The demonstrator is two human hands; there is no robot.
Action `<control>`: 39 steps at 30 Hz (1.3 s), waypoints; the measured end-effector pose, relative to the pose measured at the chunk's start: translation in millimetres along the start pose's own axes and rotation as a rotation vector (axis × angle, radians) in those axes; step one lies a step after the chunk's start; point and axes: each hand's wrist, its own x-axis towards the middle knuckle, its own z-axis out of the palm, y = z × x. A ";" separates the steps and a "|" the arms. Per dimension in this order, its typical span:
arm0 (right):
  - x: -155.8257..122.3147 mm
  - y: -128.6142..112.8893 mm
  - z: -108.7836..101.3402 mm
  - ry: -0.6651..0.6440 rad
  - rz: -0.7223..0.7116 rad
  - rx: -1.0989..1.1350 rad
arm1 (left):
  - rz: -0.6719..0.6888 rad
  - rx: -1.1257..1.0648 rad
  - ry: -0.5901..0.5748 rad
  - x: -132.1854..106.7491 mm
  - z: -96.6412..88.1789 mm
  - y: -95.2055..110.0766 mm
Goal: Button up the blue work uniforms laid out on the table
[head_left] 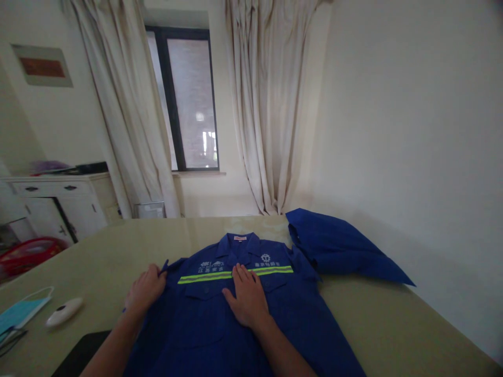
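A blue work shirt [196, 319] lies front up on the table, its collar pointing away from me. A yellow-green reflective stripe and white printed lettering cross its chest. At the shirt's left edge, my left hand [146, 287] is closed on the sleeve, and a bit of blue cloth sticks out past the fingers. My right hand [248, 296] rests flat on the middle of the chest, over the stripe, fingers spread a little and holding nothing. Beside the right shoulder lies a blue folded garment [338, 243], partly against the shirt.
On the left of the table [401, 324] are a light blue face mask [23, 314], a white oval device [64, 312] and a black flat object [82, 353] near my left forearm. A wall borders the table's right side. Curtains and a window stand behind it.
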 end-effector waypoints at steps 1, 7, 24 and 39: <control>0.0 -0.4 -0.7 0.007 0.002 0.002 | 0.012 0.006 -0.011 0.2 -3.5 6.3; 1.7 -1.8 -3.6 0.046 0.032 0.021 | 0.141 0.126 0.068 -20.4 -25.0 38.7; -17.2 38.4 -40.7 0.680 0.180 0.293 | 0.646 0.067 -0.229 -171.1 28.1 78.3; -66.7 119.9 -96.5 0.353 0.421 0.229 | 0.626 0.121 -0.148 -199.2 33.6 128.9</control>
